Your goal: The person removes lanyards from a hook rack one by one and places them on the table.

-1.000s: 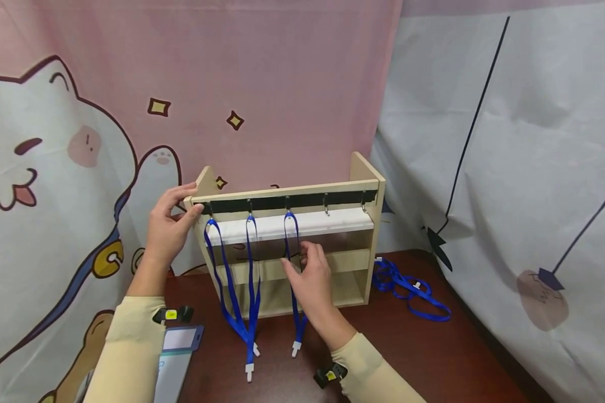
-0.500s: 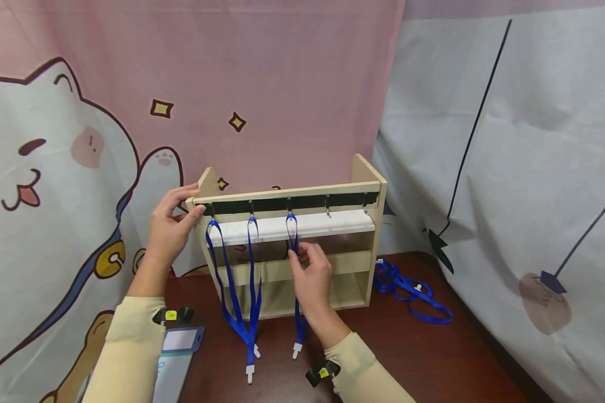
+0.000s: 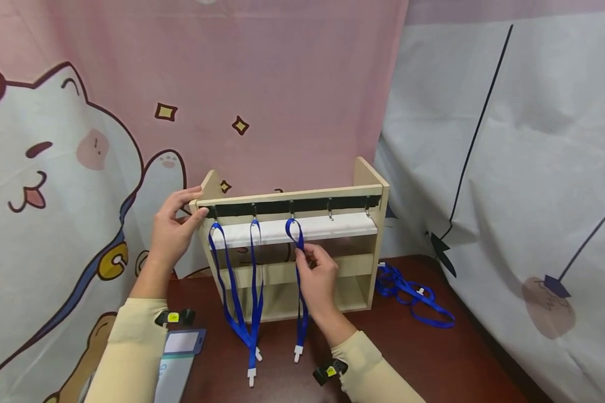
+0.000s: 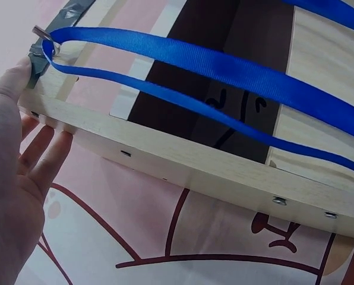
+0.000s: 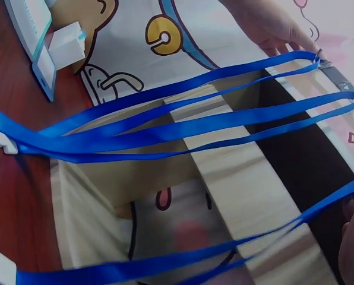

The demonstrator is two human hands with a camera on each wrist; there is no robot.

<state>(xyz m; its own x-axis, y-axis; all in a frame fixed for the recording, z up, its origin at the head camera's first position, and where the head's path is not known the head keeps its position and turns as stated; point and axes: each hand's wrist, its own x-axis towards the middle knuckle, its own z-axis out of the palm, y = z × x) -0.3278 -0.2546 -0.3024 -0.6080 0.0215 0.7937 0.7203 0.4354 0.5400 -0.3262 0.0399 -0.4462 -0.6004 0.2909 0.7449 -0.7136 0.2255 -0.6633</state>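
A small wooden shelf (image 3: 291,195) stands on the table, with a black strip of hooks along its top front. My left hand (image 3: 173,232) grips its upper left corner, thumb in front, fingers at the side. Two blue lanyards, the left lanyard (image 3: 227,280) and the middle lanyard (image 3: 255,280), hang from the first two hooks. A third blue lanyard (image 3: 302,313) is pinched by my right hand (image 3: 320,274) just below its top loop. That loop lies at the third hook; whether it is around it I cannot tell. White clips end the lanyards.
Two bare hooks, a fourth hook (image 3: 330,212) and a fifth hook (image 3: 367,208), are at the right of the strip. More blue lanyards (image 3: 408,291) lie tangled right of the shelf. A badge holder (image 3: 181,342) and a white box lie at the front left. Printed curtains (image 3: 302,101) surround the table.
My right hand has closed on the third lanyard, whose strands are now drawn together beneath a small loop that leans left. My left hand keeps its hold on the shelf.
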